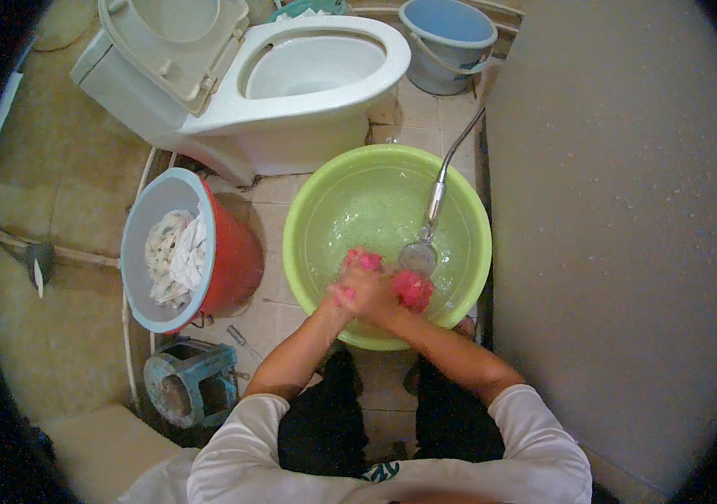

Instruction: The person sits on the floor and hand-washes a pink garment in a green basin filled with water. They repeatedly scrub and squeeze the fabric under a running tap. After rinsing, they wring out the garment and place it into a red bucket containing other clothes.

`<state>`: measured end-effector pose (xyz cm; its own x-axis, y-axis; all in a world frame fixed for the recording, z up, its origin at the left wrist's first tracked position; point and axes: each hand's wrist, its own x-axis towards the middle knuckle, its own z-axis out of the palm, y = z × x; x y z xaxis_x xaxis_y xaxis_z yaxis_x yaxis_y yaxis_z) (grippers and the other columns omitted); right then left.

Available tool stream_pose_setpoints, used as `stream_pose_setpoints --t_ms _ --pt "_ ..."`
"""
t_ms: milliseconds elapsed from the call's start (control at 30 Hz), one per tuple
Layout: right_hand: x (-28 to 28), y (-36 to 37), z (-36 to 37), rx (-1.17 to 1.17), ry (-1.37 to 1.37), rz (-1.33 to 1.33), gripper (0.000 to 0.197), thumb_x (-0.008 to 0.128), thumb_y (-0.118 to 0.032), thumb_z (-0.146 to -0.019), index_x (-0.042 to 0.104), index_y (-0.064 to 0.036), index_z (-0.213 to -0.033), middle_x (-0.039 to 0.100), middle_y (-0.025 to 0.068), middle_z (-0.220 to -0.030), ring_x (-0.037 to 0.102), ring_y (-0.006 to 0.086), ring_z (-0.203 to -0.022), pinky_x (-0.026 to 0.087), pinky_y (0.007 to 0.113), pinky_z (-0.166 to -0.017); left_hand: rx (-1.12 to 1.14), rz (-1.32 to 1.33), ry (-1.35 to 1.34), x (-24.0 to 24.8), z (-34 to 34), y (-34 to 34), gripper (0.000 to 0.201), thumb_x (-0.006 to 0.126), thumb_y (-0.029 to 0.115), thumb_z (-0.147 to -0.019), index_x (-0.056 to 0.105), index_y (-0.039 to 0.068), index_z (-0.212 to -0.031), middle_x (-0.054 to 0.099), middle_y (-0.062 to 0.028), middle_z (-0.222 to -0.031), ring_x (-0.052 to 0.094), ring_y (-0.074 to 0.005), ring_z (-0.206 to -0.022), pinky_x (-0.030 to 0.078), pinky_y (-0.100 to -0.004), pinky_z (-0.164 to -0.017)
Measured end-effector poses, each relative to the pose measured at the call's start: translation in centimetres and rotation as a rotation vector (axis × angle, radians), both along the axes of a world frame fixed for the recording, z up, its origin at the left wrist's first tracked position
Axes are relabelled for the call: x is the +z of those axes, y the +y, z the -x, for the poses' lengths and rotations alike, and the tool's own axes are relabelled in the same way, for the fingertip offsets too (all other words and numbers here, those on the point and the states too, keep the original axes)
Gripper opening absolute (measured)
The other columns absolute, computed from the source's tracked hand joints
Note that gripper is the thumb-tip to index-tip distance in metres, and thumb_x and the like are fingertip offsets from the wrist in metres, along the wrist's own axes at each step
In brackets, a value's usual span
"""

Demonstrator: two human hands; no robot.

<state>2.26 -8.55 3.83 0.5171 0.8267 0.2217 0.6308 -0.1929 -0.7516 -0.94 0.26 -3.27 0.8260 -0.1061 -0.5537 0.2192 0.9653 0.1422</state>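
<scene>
A bright pink cloth (414,290), wet and bunched up, is squeezed between my two hands over the near part of a lime-green basin (293,239). My left hand (348,281) is closed on it, with pink showing between the fingers. Pressed against the left, my right hand (372,298) is closed on it too, and a lump of cloth bulges out on its right side. Some fingers are hidden behind each other. Water lies in the basin, and a shower head (418,258) on a metal hose rests in it, just beyond the cloth.
To the left a red bucket (236,256) with a pale inside holds white laundry (178,252). A small blue-grey stool (194,382) stands below it. Behind the basin are a white toilet (308,126) and a blue-grey bucket (442,71). A wall (619,227) rises close on the right.
</scene>
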Motion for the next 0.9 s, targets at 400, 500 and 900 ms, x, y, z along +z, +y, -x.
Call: stream_pose_setpoints --t_ms 400,500,900 --pt "0.3 0.2 -1.2 -0.044 -0.316 -0.23 0.021 0.056 -0.026 -0.08 0.065 -0.0073 -0.079 0.062 0.0154 -0.075 0.059 0.0344 -0.066 0.045 0.045 -0.059 -0.085 -0.055 0.164 1.9 0.0 0.0 0.053 0.041 0.055 -0.088 0.055 0.008 -0.109 0.058 -0.0106 -0.112 0.056 -0.0289 -0.098 0.043 -0.0471 -0.091" --pt "-3.7 0.0 -6.1 -0.204 -0.1 0.207 0.019 0.057 -0.025 -0.082 0.064 -0.0079 -0.081 0.062 0.013 -0.074 0.059 0.033 -0.066 0.045 0.043 -0.059 -0.109 -0.083 0.242 4.1 -0.1 -1.2 0.05 0.045 0.054 -0.087 0.056 0.008 -0.104 0.06 -0.0095 -0.11 0.057 -0.0283 -0.094 0.045 -0.0462 -0.089" --pt "-3.8 -3.5 -6.2 -0.189 0.226 0.318 0.041 0.069 -0.039 -0.073 0.061 -0.006 -0.096 0.061 0.0178 -0.088 0.059 0.0332 -0.08 0.047 0.039 -0.071 0.0 -0.315 -0.003 0.7 1.4 2.9 0.037 0.049 0.041 -0.091 0.052 0.009 -0.108 0.061 -0.0125 -0.098 0.061 -0.0266 -0.088 0.051 -0.0403 -0.08"
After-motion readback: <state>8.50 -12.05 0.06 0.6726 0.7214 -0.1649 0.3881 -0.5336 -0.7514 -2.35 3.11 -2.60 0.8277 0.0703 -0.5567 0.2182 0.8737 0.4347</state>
